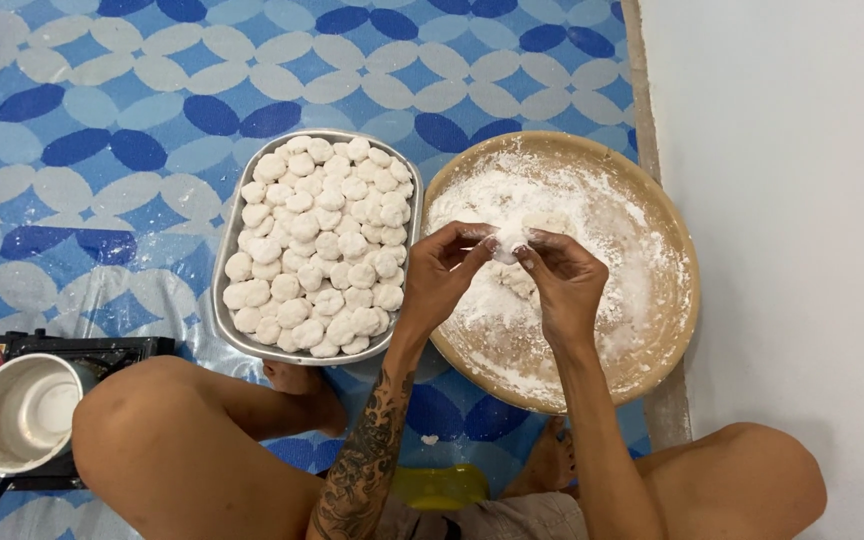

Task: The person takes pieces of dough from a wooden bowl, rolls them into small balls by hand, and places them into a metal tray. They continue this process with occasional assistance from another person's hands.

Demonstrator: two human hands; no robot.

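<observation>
**Soft dough piece pinched between both hands**

A small dough piece (507,245) is pinched by the fingertips of the left hand (444,272) and right hand (564,280). It is judged light, soft, easily deformed. Beneath lies the floured round tray (667,215); leftward, the metal tray (227,235) of dough balls (322,245).

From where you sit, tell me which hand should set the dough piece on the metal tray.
Left hand: it pinches the white dough piece nearest the rectangular metal tray; the right hand hangs over the floured round tray.
</observation>
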